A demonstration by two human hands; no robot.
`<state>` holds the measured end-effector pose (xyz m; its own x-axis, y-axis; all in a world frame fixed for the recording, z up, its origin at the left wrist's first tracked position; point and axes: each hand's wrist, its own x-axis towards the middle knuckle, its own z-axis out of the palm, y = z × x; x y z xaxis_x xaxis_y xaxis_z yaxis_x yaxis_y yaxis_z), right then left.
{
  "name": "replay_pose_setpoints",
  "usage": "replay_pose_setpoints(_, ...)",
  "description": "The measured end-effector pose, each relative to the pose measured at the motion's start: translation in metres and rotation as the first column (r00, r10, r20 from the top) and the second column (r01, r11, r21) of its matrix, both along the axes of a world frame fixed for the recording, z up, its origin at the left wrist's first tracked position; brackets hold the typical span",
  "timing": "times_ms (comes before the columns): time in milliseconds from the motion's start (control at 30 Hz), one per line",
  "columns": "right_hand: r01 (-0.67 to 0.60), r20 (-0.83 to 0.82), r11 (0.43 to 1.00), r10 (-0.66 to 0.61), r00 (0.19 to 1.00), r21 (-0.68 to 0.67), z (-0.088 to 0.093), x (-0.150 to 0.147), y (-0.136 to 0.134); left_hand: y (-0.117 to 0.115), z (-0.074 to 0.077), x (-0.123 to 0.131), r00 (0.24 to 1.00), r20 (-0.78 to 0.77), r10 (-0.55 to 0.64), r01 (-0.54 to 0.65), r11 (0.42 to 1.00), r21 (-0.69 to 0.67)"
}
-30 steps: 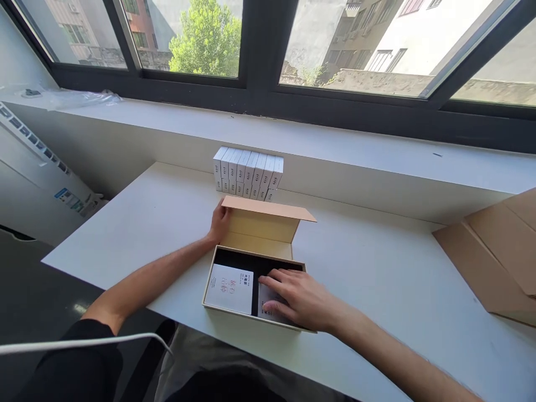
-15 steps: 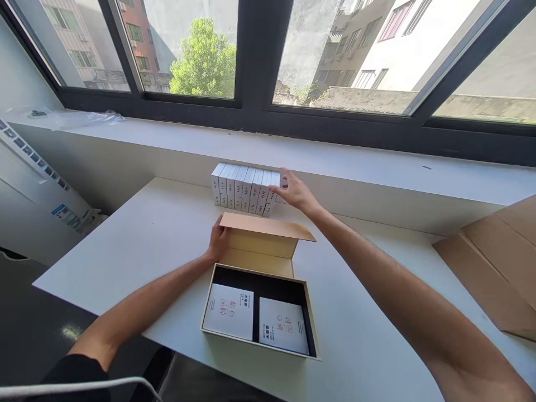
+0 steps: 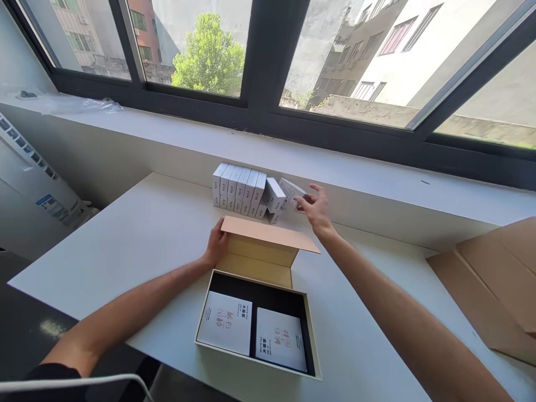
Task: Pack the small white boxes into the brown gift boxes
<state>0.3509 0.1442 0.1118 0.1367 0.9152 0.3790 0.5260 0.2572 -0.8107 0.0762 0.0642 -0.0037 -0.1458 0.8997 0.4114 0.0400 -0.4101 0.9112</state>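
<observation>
A gift box (image 3: 259,365) stands open on the table, its hinged lid (image 3: 268,233) raised at the back. Two flat white printed boxes (image 3: 226,321) lie side by side in its black interior. My left hand (image 3: 216,243) is closed on the left edge of the lid, some fingers hidden behind it. Beyond it stands a two-layer row of small white boxes (image 3: 238,187), with one box (image 3: 274,194) leaning at its right end. My right hand (image 3: 316,209) has its thumb and fingers around the right end of another tilted white box (image 3: 291,192).
Behind the row rises a low wall below a white windowsill (image 3: 335,181), with dark-framed windows above. Brown cardboard (image 3: 489,279) lies at the right. A white appliance (image 3: 33,190) stands left of the table (image 3: 125,234), and clear plastic (image 3: 87,105) rests on the sill.
My right hand has moved right, drawing a white box away from the row's right end. Neighbouring boxes there now lean and stand apart. My left hand remains on the lid.
</observation>
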Motion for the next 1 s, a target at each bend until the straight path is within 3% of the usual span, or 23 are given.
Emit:
replay_pose_setpoints(200, 0.052, -0.24, 0.999, -0.047, 0.97, 0.015, 0.016, 0.031, -0.041, 0.001, -0.006, 0.001, 1.0, -0.006, 0.002, -0.002, 1.0, 0.011)
replay_pose_setpoints(367, 0.05, -0.235, 0.994, -0.025, 0.972, 0.099, 0.056, 0.03, -0.097, -0.002, -0.003, -0.001, 1.0, 0.001, 0.018, -0.018, 1.0, 0.012)
replay_pose_setpoints(467, -0.024, 0.047, 0.954, 0.011, 0.999, 0.297, 0.088, 0.013, -0.148, -0.003, -0.002, -0.002, 1.0, 0.008, 0.015, -0.015, 1.0, -0.005)
replay_pose_setpoints(500, -0.084, 0.2, 0.935, 0.015, 0.98, 0.344, 0.097, 0.005, -0.165, -0.003, -0.002, -0.003, 1.0, 0.005, 0.014, -0.014, 1.0, -0.007)
replay_pose_setpoints(567, -0.225, 0.506, 0.924, 0.041, 0.862, 0.308, 0.107, -0.015, -0.198, -0.003, -0.002, -0.004, 1.0, -0.002, 0.02, -0.02, 1.0, -0.005)
replay_pose_setpoints(667, -0.271, 0.804, 0.962, 0.173, 0.569, -0.015, 0.093, -0.053, -0.228, -0.002, -0.003, -0.004, 1.0, -0.003, 0.03, -0.03, 1.0, 0.001)
replay_pose_setpoints(733, -0.21, 0.829, 0.939, 0.341, 0.442, -0.274, 0.071, -0.078, -0.235, -0.003, -0.003, -0.004, 0.999, -0.01, 0.034, -0.034, 0.999, 0.008)
replay_pose_setpoints(800, -0.209, 0.735, 0.85, 0.524, 0.431, -0.484, 0.05, -0.096, -0.234, -0.003, -0.004, -0.004, 0.999, -0.024, 0.036, -0.036, 0.999, 0.02)
replay_pose_setpoints(867, -0.25, 0.622, 0.775, 0.62, 0.478, -0.58, 0.036, -0.102, -0.232, -0.004, -0.004, -0.004, 0.999, -0.033, 0.033, -0.032, 0.999, 0.03)
replay_pose_setpoints(1000, -0.359, 0.561, 0.754, 0.652, 0.51, -0.55, 0.026, -0.082, -0.235, -0.005, -0.003, -0.003, 0.999, -0.044, 0.031, -0.03, 0.999, 0.037)
